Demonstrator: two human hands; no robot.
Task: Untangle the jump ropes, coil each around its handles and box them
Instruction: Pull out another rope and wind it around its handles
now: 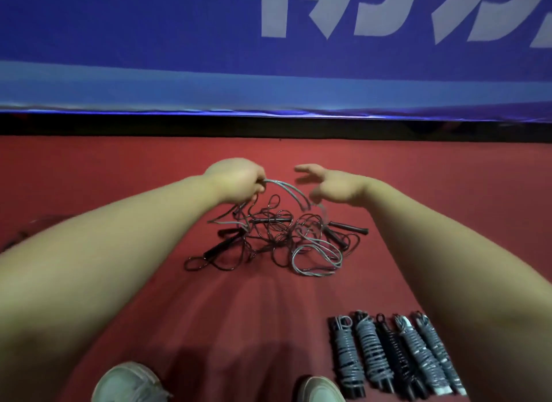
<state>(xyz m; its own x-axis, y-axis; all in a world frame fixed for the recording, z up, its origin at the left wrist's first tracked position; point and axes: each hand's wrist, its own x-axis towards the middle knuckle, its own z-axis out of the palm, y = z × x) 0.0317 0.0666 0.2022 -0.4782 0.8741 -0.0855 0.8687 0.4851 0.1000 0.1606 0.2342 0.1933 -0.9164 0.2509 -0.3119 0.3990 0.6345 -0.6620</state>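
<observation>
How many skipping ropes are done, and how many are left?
Five coiled ropes lie in a row on the floor, done. The left hand grips a grey rope rising from the tangle; the right hand is open beside it. That tangle remains, and no box is in view.

- Near side of the tangle of ropes: bare red floor, passable up to the shoes.
- Near-right of tangle: row of coiled ropes occupies the floor, well apart.
- Beyond tangle: narrow bare strip, then the blue banner closes access.
- Above tangle: grey rope arches up into the left hand, barring overhead passage.
</observation>
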